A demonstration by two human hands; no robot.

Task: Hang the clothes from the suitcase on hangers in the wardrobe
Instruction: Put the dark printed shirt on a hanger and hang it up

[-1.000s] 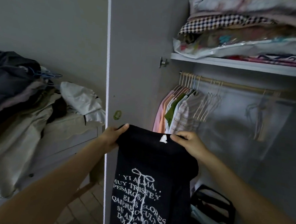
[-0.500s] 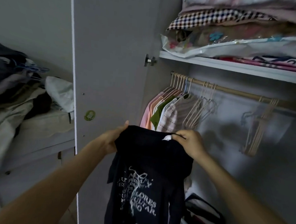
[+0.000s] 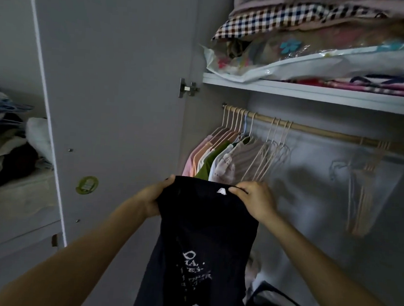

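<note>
person holds the black printed t-shirt (image 3: pixel 205 236) up by its top edge in front of the open wardrobe. left hand (image 3: pixel 154 198) grips the left shoulder, fingers curled round the fabric; right hand (image 3: pixel 256 201) pinches the neckline just beside the white neck label (image 3: pixel 222 191), fingers closed on cloth. compared with a second ago the view has swung right and closer: the wardrobe door (image 3: pixel 109 100) now fills more of the left side, the rail (image 3: pixel 316 131) and the hangers sit larger. the shirt has twisted, so the white lettering is partly folded away and only a few lines show low down. grip points look unchanged. shirt hangs free below the hands, not on any hanger yet. just behind it hang the pink, green and pale shirts (image 3: pixel 210 158); a bunch of empty hangers (image 3: pixel 270 157) hangs right above the right hand, a second bunch (image 3: pixel 367 186) further right. likely means the person is closing in on an empty hanger; one hand will have to let go to take it.
</note>
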